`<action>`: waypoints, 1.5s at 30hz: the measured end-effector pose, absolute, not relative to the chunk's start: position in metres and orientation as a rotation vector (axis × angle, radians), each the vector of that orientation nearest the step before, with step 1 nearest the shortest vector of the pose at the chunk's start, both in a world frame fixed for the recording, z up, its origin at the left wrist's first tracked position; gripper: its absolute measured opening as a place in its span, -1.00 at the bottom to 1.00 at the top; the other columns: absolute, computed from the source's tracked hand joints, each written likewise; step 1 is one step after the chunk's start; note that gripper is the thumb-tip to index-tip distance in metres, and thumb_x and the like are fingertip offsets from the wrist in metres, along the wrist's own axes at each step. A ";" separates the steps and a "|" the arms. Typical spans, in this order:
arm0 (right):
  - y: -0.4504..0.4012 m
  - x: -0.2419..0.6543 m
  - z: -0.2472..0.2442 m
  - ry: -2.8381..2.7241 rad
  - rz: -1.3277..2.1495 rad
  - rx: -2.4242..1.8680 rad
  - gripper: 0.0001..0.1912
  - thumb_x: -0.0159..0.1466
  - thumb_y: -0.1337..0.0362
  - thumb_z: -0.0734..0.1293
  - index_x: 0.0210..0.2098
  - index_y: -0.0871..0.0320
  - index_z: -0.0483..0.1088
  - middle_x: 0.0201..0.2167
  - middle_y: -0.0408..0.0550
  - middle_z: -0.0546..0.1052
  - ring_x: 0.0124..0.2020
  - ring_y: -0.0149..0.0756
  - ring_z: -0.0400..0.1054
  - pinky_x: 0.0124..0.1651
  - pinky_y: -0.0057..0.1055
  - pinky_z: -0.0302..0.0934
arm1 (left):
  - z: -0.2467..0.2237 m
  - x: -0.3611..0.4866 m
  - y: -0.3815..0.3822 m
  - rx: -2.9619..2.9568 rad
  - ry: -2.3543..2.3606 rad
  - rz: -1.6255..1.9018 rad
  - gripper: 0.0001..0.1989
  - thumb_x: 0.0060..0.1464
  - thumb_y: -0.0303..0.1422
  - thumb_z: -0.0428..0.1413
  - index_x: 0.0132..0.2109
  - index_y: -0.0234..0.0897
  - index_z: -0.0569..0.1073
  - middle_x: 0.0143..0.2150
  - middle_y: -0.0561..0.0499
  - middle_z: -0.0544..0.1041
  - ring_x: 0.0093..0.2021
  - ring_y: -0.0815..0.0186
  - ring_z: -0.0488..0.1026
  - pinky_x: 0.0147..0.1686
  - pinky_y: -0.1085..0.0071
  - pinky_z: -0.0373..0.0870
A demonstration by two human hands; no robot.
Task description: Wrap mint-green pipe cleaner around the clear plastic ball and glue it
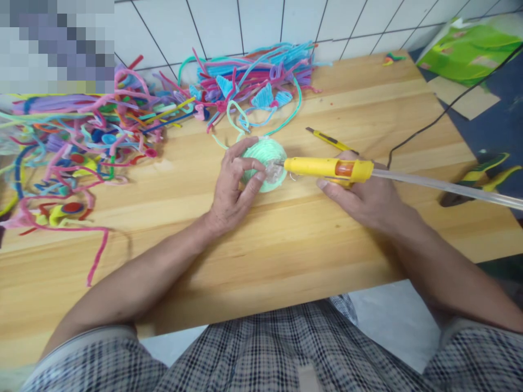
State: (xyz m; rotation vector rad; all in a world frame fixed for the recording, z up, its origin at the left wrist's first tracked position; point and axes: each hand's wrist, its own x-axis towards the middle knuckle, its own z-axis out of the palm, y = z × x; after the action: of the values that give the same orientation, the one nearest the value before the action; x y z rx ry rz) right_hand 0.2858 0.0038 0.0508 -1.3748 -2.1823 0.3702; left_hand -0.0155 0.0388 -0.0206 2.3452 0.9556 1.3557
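Note:
Near the middle of the wooden table, my left hand [237,188] grips the left side of a round mint-green coiled piece [265,149], its thumb and fingers curled over the rim. A clear, shiny patch shows at the centre of the piece. My right hand [363,193] is wrapped round a yellow glue gun [310,166], which points left with its nozzle at the clear patch. A long translucent glue stick [441,188] sticks out of the gun's back end.
Colourful fuzzy stems [122,128] are heaped at the left and back of the table [204,277]. A yellow cutter [330,140] lies behind the gun. A black cable [433,122] and yellow-black pliers [478,179] are at the right. White tiles stand behind.

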 end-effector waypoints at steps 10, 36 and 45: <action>0.003 0.288 0.049 -2.190 0.365 -1.380 -0.80 0.45 0.08 0.37 -0.21 -0.02 0.30 -0.43 -0.17 0.45 -0.40 -0.16 0.39 -0.29 -0.22 0.22 | -0.020 -0.015 0.038 2.354 0.955 1.367 -0.84 0.59 -0.17 0.11 0.17 -0.04 0.47 0.49 -0.10 0.49 0.52 0.10 0.46 0.53 -0.08 0.45; 0.006 0.285 0.051 -2.182 0.350 -1.382 -0.81 0.43 0.08 0.32 -0.26 -0.04 0.25 -0.41 -0.14 0.48 -0.34 -0.12 0.48 -0.26 -0.19 0.33 | -0.022 -0.015 0.038 2.331 0.942 1.361 -0.82 0.60 -0.15 0.09 0.18 -0.04 0.47 0.51 -0.08 0.46 0.54 0.10 0.43 0.57 -0.09 0.39; 0.005 0.284 0.052 -2.130 0.367 -1.370 -0.83 0.41 0.07 0.33 -0.23 -0.04 0.29 -0.33 -0.12 0.53 -0.22 -0.08 0.55 -0.16 -0.16 0.41 | -0.022 -0.014 0.039 2.350 0.945 1.374 -0.85 0.59 -0.19 0.12 0.15 -0.07 0.47 0.49 -0.12 0.47 0.52 0.10 0.45 0.54 -0.07 0.42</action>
State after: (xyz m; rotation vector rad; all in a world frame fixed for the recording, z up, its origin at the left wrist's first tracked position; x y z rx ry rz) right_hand 0.2841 0.0052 0.0522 -1.3696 -2.1295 0.3668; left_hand -0.0143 0.0386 -0.0221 2.3496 0.9453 1.3737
